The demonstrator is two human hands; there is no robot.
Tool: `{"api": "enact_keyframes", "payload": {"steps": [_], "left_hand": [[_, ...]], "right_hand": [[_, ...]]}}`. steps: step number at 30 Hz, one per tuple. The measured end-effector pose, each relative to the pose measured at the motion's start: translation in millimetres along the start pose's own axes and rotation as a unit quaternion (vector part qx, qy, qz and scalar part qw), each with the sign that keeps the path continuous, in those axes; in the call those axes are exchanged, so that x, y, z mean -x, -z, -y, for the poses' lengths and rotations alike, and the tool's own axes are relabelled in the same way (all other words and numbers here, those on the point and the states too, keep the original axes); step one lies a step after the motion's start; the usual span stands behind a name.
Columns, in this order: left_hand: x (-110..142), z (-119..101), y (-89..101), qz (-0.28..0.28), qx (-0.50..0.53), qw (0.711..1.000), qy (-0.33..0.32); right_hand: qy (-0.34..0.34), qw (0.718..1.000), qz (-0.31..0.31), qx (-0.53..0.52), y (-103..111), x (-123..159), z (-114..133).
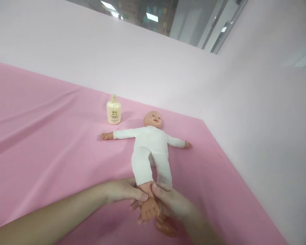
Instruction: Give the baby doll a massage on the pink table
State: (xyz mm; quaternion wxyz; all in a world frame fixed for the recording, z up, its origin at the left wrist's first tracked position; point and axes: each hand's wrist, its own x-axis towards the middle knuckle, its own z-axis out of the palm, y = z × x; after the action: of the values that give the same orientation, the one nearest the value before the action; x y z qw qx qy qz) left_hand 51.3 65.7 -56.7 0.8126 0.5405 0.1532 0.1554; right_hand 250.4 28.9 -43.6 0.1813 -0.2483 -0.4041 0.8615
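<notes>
A baby doll (151, 139) in a white cloth suit lies on its back, arms spread and head away from me. My left hand (124, 192) is closed round the doll's lower leg from the left, its thumb resting across the ankle. From the right, my right hand (172, 200) grips the same leg, thumb on the shin just below the white cuff. The fingers of both hands are partly hidden beneath the leg. That leg's bare foot (150, 208) points toward me; the other foot (165, 227) lies lower, partly covered by my right hand.
A pale yellow pump-less lotion-type bottle (113, 112) with a dark printed label stands upright beyond the doll's outstretched arm. Pink cloth (53, 136) with creases covers the table. White walls (91, 47) rise behind and at the right, with a window (163, 17) at the top.
</notes>
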Motion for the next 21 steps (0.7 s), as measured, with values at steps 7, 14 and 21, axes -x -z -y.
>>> {"api": "enact_keyframes", "payload": {"steps": [7,14,21], "left_hand": [[0.7,-4.0,-3.0,-0.027,0.026,0.998,0.045],[1.5,-0.4,1.0,-0.024,0.032,0.997,0.066],[2.2,-9.3,-3.7,-0.049,-0.03,0.998,0.032]], "right_hand": [[-0.063,0.995,0.066,-0.03,8.4,0.8,-2.3],[-0.077,0.992,0.097,-0.003,5.0,-2.8,-1.8],[-0.059,0.998,0.037,0.006,3.7,-3.4,-2.2]]}}
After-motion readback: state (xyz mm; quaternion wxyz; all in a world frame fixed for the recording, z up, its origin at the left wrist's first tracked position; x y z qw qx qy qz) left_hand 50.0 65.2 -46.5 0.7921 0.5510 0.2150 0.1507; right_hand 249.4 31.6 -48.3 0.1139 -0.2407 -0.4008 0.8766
